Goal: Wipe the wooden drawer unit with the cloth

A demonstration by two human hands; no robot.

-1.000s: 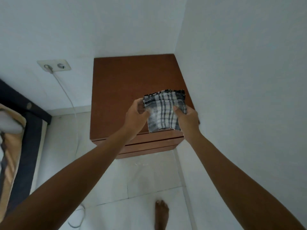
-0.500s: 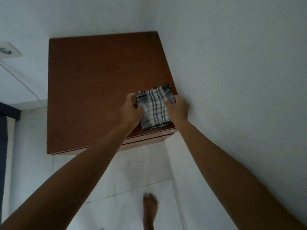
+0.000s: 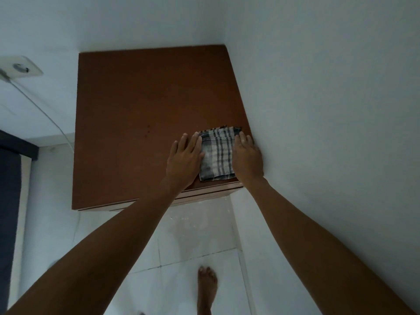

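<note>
- A white wall socket (image 3: 19, 69) sat on the wall left of the wooden drawer unit (image 3: 145, 123), and a thin white cable (image 3: 48, 117) ran down from it toward the floor.
- A dark bed edge (image 3: 10, 189) showed far left of the drawer unit, low in the view.
- The drawer unit stood in the corner, with its back and right side against the white walls (image 3: 329, 98). Its brown top was flat and bare but for the cloth.
- The left hand (image 3: 185, 159) lay flat with its fingers straight, on the left edge of the cloth (image 3: 217, 153). I think it pressed there so the cloth would not slide or bunch up.
- The cloth was checked grey and white, folded into a small pad. It lay on the drawer unit's top, near the front right corner. A folded pad is likely easier to push along.
- The right hand (image 3: 247, 160) lay flat on the right edge of the cloth, fingers straight, just beside the wall.
- Starting in that corner probably left the whole top to wipe toward the left.
- A bare foot (image 3: 206, 289) stood on the white tiled floor (image 3: 193, 242) in front of the drawer unit.
</note>
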